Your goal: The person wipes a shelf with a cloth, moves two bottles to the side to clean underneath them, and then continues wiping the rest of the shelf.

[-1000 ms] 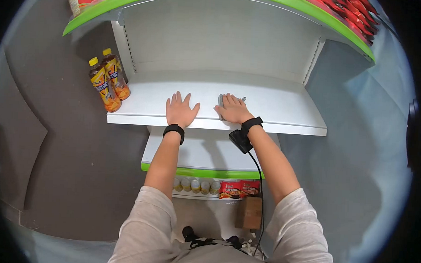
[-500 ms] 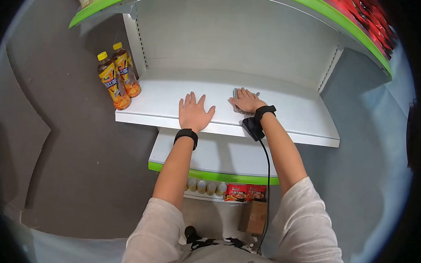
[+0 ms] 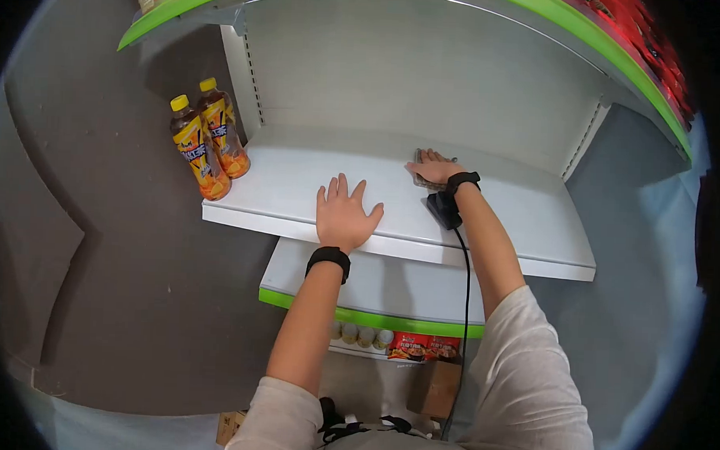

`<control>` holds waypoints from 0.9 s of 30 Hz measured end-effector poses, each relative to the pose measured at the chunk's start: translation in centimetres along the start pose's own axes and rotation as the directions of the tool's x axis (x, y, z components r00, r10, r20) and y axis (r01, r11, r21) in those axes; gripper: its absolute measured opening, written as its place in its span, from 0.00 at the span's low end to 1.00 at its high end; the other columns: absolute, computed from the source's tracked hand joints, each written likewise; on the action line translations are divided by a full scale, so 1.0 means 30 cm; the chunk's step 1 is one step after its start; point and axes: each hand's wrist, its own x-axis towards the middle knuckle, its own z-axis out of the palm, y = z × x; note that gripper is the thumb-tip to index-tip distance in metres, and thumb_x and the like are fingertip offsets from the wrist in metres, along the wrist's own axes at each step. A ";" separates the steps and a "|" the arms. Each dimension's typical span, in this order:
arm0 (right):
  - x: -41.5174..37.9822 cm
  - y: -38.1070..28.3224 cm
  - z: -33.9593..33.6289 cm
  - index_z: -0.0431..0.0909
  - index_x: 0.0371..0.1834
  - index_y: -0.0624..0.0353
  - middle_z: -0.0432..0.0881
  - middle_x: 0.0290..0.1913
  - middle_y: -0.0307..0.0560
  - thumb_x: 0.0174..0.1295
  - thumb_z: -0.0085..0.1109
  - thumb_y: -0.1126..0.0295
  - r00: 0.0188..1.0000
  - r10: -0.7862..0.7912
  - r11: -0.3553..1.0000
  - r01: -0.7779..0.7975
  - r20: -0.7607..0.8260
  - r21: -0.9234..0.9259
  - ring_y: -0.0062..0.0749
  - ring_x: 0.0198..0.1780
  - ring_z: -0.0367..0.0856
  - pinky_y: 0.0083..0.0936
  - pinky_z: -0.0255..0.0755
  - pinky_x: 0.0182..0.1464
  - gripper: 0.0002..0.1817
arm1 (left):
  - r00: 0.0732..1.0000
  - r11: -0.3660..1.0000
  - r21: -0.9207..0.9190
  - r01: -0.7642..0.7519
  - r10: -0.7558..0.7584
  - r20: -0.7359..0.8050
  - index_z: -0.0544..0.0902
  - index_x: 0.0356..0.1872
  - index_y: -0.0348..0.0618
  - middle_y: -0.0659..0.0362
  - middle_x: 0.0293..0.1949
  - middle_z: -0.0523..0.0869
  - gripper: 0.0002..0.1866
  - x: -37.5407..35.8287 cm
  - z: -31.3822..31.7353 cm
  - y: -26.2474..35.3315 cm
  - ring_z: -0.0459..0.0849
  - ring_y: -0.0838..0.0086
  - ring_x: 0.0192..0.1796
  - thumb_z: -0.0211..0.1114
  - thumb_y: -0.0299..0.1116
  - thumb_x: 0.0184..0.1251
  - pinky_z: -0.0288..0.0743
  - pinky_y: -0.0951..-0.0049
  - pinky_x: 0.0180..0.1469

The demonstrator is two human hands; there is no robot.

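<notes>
My left hand (image 3: 345, 215) lies palm down on the front part of a white shelf (image 3: 291, 163), fingers spread, holding nothing. Farther back and to the right, my right hand (image 3: 436, 170) presses on a small grey cloth (image 3: 419, 157); its fingers are close together over the cloth and hide most of it. Each wrist has a black band. Beside my right wrist, a black box-shaped device (image 3: 444, 210) with a cable sits over the shelf. Two drink bottles with yellow caps, a near one (image 3: 196, 152) and another (image 3: 224, 129), stand at the shelf's left end.
An upper shelf with a green edge (image 3: 185, 11) arches overhead, with red packets (image 3: 652, 45) at its right. Below is a lower shelf (image 3: 374, 285) with a green front. Several cans, red packets (image 3: 410, 346) and a cardboard box (image 3: 436, 389) are beneath. The black cable (image 3: 466, 308) hangs down.
My right hand has slid farther back on the shelf with the cloth under it. My left hand stays at about the same place. The whole view has shifted slightly.
</notes>
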 end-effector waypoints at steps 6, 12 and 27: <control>0.027 -0.012 -0.035 0.42 0.74 0.59 0.39 0.76 0.49 0.58 0.34 0.36 1.000 0.019 0.999 -0.019 0.014 0.028 0.37 0.77 0.34 0.34 0.32 0.75 0.47 | 1.000 1.000 0.005 -0.007 0.007 -0.004 0.73 0.61 0.50 0.42 0.65 0.65 0.32 0.002 0.005 -0.003 0.62 0.55 0.69 0.54 0.56 0.59 0.49 0.57 0.70; 0.102 0.009 -0.022 0.41 0.74 0.57 0.38 0.76 0.49 0.59 0.34 0.36 0.999 0.031 0.997 -0.029 -0.031 0.065 0.37 0.77 0.34 0.35 0.32 0.74 0.47 | 0.998 1.000 -0.003 -0.023 0.023 -0.059 0.75 0.60 0.49 0.41 0.64 0.67 0.31 0.000 0.008 -0.003 0.63 0.55 0.68 0.55 0.56 0.58 0.50 0.56 0.69; 0.123 0.012 -0.027 0.41 0.74 0.58 0.40 0.76 0.46 0.60 0.34 0.36 0.998 0.030 0.997 -0.026 -0.056 0.069 0.34 0.77 0.34 0.38 0.32 0.74 0.47 | 0.991 0.998 -0.047 -0.049 0.043 -0.123 0.77 0.57 0.48 0.40 0.62 0.69 0.30 -0.002 0.021 -0.005 0.66 0.53 0.65 0.58 0.54 0.57 0.52 0.54 0.68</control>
